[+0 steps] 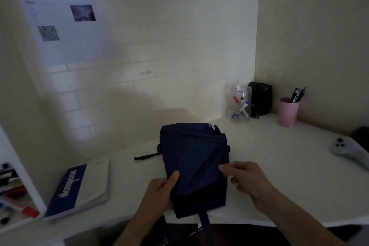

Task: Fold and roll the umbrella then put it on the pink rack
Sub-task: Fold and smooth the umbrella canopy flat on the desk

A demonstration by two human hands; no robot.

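Head view: white desk (279, 166) in a tiled corner — notebook (79, 189) left.

A notebook (78, 188), clear jar (241, 104) and pink cup (289, 112) sit on the desk (279, 166).

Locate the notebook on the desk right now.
In the head view the notebook lies flat on the white desk at lower left, left of the navy umbrella that both hands hold, beside a white shelf of markers.
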